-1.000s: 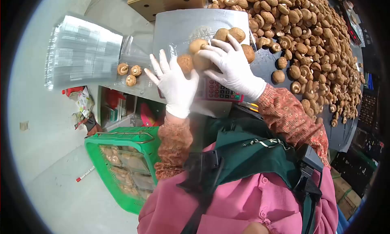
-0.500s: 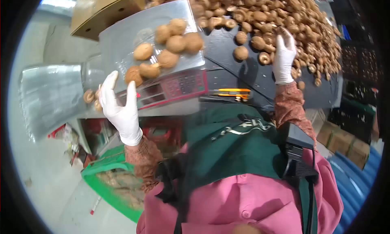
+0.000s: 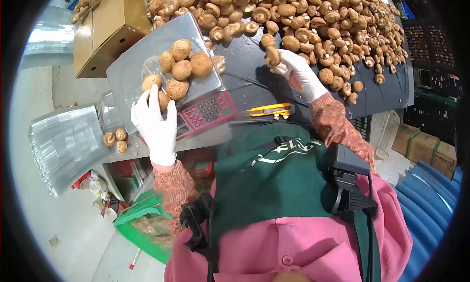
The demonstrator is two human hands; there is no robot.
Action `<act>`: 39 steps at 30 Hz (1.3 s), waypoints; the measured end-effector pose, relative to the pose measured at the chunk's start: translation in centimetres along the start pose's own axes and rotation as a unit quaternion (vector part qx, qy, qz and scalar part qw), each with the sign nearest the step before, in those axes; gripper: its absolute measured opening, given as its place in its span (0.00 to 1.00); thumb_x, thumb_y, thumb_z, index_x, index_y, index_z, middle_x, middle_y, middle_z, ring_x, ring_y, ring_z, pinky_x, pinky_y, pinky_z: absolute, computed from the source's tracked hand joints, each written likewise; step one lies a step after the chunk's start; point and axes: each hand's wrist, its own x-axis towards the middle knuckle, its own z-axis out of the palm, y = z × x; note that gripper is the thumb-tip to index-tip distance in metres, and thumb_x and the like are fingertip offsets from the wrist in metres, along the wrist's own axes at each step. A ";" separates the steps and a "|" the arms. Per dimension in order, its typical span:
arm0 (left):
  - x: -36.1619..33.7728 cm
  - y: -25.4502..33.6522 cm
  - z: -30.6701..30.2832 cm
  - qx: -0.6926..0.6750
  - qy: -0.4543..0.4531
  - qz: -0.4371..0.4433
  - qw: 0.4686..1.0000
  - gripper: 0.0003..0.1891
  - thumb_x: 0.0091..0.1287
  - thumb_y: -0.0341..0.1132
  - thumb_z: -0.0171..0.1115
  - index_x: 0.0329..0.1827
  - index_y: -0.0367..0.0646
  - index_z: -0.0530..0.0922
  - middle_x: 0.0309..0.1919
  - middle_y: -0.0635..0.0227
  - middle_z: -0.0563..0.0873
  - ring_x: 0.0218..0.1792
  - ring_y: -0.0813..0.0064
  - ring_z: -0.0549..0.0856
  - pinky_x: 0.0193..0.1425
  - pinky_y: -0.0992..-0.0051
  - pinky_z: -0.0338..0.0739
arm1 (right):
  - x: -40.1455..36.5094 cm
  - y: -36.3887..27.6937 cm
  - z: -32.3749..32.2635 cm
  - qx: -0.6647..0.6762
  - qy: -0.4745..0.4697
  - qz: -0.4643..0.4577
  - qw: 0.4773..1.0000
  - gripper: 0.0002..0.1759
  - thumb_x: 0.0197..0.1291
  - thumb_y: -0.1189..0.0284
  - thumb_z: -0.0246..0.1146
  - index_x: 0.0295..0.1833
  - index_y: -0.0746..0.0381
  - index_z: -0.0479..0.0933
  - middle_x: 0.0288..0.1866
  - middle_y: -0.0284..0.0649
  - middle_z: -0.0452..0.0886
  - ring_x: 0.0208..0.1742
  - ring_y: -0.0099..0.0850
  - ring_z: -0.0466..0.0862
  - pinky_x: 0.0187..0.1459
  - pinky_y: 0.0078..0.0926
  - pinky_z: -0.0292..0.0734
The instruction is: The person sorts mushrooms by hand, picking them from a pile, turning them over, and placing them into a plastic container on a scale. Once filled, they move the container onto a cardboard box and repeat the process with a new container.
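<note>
While the right hand pinches one mushroom over the tabletop near the heap, a cutter lies beside the scale, where the left hand, fingers parted, touches a second mushroom; gripped, I can't tell.

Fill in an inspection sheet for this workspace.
Surface: dark table bearing a large mushroom heap.
Job's things: whole mushrooms grouped on the scale.
Clutter: yellow cutter lying beside the scale.
Grips: right grip holds a single mushroom; left grip is at the scale's mushrooms, hold unclear.
Cables: what looks like a dark cord across the table.
Surroundings: cardboard box, green basket, stacked clear trays.
</note>
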 end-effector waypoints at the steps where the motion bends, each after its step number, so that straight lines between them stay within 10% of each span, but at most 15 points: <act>1: 0.2 0.1 0.2 0.008 -0.007 0.002 1.000 0.35 0.62 0.38 0.72 0.73 0.43 0.72 0.60 0.57 0.80 0.63 0.56 0.77 0.76 0.55 0.61 | 0.1 -0.5 -0.5 0.159 -0.051 0.031 0.985 0.29 0.73 0.58 0.62 0.68 0.68 0.72 0.61 0.48 0.82 0.59 0.40 0.84 0.63 0.39 0.79; 11: -1.1 -0.1 0.4 -0.055 0.087 -0.008 0.995 0.22 0.59 0.33 0.75 0.57 0.45 0.82 0.56 0.63 0.85 0.59 0.59 0.81 0.72 0.56 0.66 | 0.2 -2.5 3.5 0.337 -0.221 0.063 0.913 0.32 0.74 0.55 0.61 0.74 0.63 0.66 0.68 0.48 0.76 0.63 0.46 0.81 0.65 0.44 0.81; 13: -1.2 -0.2 0.1 -0.032 0.085 -0.013 0.996 0.23 0.59 0.33 0.75 0.58 0.46 0.82 0.55 0.64 0.86 0.58 0.60 0.82 0.73 0.55 0.65 | -0.6 -5.3 7.6 0.148 -0.174 -0.004 0.974 0.32 0.73 0.57 0.63 0.73 0.64 0.68 0.68 0.46 0.77 0.66 0.39 0.80 0.66 0.42 0.79; 18: -1.7 -0.7 -0.3 -0.086 0.150 -0.062 0.983 0.24 0.59 0.31 0.76 0.60 0.43 0.81 0.57 0.60 0.85 0.60 0.59 0.80 0.72 0.56 0.67 | 0.5 -8.8 19.5 -0.189 -0.287 -0.122 0.931 0.33 0.63 0.61 0.70 0.69 0.66 0.72 0.64 0.43 0.79 0.64 0.32 0.82 0.63 0.30 0.78; 21: -3.0 -1.8 -0.9 -0.110 0.190 -0.135 0.966 0.22 0.63 0.28 0.72 0.61 0.36 0.80 0.57 0.57 0.84 0.60 0.61 0.81 0.68 0.64 0.72 | 2.7 -5.9 25.3 -0.392 -0.243 -0.386 0.799 0.29 0.55 0.65 0.72 0.61 0.62 0.76 0.52 0.46 0.83 0.56 0.41 0.85 0.60 0.35 0.79; 27: -5.1 -3.7 -2.0 -0.103 0.193 -0.196 0.956 0.24 0.63 0.30 0.71 0.63 0.40 0.79 0.58 0.58 0.83 0.60 0.55 0.79 0.72 0.57 0.67 | 7.3 1.1 29.6 -0.521 -0.221 -0.581 0.585 0.19 0.57 0.62 0.68 0.52 0.57 0.80 0.49 0.44 0.84 0.57 0.44 0.82 0.63 0.43 0.70; 30: -6.3 -4.4 -2.3 -0.121 0.213 -0.245 0.938 0.22 0.63 0.27 0.71 0.62 0.38 0.79 0.57 0.56 0.83 0.58 0.55 0.80 0.68 0.61 0.72 | 4.4 -5.5 28.3 -0.430 -0.235 -0.487 0.723 0.18 0.61 0.58 0.65 0.52 0.55 0.83 0.51 0.44 0.85 0.60 0.44 0.81 0.68 0.48 0.66; 35: -7.0 -6.4 -2.8 -0.114 0.240 -0.251 0.931 0.17 0.66 0.26 0.68 0.58 0.35 0.81 0.51 0.55 0.86 0.55 0.56 0.83 0.64 0.62 0.75 | 3.5 -8.7 16.3 -0.333 -0.016 -0.272 0.903 0.18 0.73 0.70 0.60 0.63 0.65 0.80 0.56 0.38 0.85 0.56 0.22 0.82 0.57 0.20 0.76; 39: -6.1 -6.8 -3.4 -0.105 0.247 -0.240 0.933 0.15 0.69 0.27 0.66 0.57 0.35 0.82 0.51 0.57 0.87 0.53 0.62 0.84 0.63 0.65 0.76 | 0.5 -6.6 2.6 -0.470 0.056 -0.286 0.833 0.17 0.75 0.70 0.58 0.61 0.68 0.80 0.57 0.42 0.85 0.60 0.28 0.81 0.64 0.24 0.71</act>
